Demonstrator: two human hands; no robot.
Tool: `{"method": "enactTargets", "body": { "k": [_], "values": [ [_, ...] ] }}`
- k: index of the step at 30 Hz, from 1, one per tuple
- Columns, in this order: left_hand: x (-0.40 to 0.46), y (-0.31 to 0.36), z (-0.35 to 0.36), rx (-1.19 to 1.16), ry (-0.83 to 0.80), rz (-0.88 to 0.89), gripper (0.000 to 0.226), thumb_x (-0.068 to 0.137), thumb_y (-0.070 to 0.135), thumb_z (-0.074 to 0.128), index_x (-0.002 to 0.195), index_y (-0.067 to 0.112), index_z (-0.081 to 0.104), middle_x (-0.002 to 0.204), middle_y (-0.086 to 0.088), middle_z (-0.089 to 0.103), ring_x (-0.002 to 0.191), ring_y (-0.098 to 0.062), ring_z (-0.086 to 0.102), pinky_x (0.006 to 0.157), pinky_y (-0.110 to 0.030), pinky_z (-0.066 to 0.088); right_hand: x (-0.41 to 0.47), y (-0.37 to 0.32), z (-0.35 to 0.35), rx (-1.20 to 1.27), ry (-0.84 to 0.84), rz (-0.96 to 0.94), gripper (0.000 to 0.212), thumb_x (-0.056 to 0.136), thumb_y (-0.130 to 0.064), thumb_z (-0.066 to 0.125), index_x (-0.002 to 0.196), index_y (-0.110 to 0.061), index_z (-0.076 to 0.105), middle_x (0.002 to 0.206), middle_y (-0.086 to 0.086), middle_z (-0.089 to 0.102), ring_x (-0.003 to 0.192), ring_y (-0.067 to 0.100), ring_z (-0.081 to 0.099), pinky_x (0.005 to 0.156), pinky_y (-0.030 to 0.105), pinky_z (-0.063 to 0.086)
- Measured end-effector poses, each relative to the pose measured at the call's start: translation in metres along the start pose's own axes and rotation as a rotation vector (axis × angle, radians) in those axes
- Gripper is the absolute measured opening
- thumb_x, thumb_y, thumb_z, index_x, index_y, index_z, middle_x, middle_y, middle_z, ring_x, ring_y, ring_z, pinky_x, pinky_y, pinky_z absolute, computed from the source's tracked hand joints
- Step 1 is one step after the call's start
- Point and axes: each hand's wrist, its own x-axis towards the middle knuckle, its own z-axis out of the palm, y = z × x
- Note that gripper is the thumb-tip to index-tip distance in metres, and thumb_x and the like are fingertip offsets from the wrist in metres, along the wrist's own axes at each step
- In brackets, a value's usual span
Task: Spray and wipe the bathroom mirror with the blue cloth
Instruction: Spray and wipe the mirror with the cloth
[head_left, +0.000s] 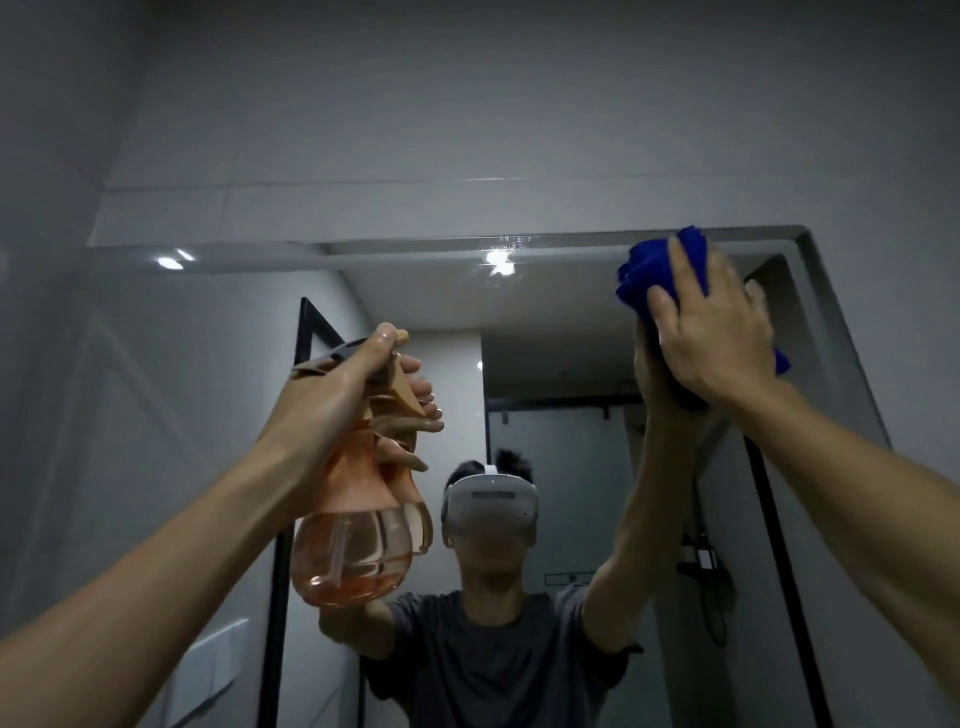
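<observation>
Against the mirror (597, 322), blue cloth (660, 270) bunched under the flat right hand (717, 332); left hand's (332, 405) grip around the spray bottle (358, 519).

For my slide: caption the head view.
Right hand presses blue cloth on mirror; left hand grips orange spray bottle.

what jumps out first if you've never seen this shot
The blue cloth, pressed by the right hand against the mirror near its top right corner. Next, the peach spray bottle, gripped by the left hand at centre left, part full of liquid.
</observation>
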Motion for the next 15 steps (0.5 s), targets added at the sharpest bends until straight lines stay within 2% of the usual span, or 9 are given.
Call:
{"method": "enactTargets", "body": {
  "k": [3,5,10,13,15],
  "values": [
    [0.005,-0.001,-0.002,0.01,-0.014,0.012,0.044,0.093,0.045,0.059,0.11,0.006,0.069,0.099,-0.015,0.077,0.085,-0.027,0.077,0.055,-0.032,0.061,0.017,-0.029,0.007,0.078,0.035,0.14,0.06,0.105,-0.049,0.021,0.159,-0.027,0.008,0.164,0.014,0.015,0.151,0.029,0.014,0.121,0.054,0.008],
    [0.006,-0.001,-0.003,0.038,-0.022,0.034,0.044,0.094,0.045,0.057,0.11,0.007,0.069,0.099,-0.014,0.077,0.084,-0.024,0.077,0.05,-0.03,0.059,0.024,-0.063,0.011,0.125,0.047,0.111,0.059,0.105,-0.048,0.02,0.159,-0.027,0.01,0.165,0.012,0.013,0.153,0.026,0.01,0.122,0.053,0.007],
    [0.008,0.003,-0.004,0.066,-0.012,0.053,0.043,0.094,0.047,0.055,0.108,0.008,0.069,0.097,-0.011,0.078,0.082,-0.021,0.077,0.061,-0.032,0.061,-0.002,-0.147,0.025,0.055,-0.048,-0.241,0.057,0.106,-0.047,0.02,0.159,-0.028,0.009,0.167,0.007,0.007,0.153,0.022,0.007,0.121,0.049,0.007],
    [0.004,0.003,-0.007,0.071,-0.024,0.049,0.041,0.096,0.047,0.051,0.107,0.011,0.068,0.096,-0.008,0.078,0.079,-0.017,0.077,0.057,-0.03,0.061,-0.04,-0.16,0.041,0.001,-0.072,-0.471,0.058,0.105,-0.051,0.021,0.158,-0.031,0.009,0.167,0.007,0.009,0.153,0.023,0.011,0.123,0.054,0.007],
    [0.001,0.003,-0.01,0.089,-0.028,0.077,0.042,0.097,0.048,0.048,0.108,0.012,0.068,0.097,-0.007,0.078,0.082,-0.017,0.077,0.05,-0.027,0.059,-0.064,-0.15,0.045,-0.017,-0.086,-0.554,0.059,0.104,-0.051,0.024,0.158,-0.031,0.012,0.167,0.007,0.01,0.153,0.023,0.011,0.122,0.056,0.012]
  ]
}}
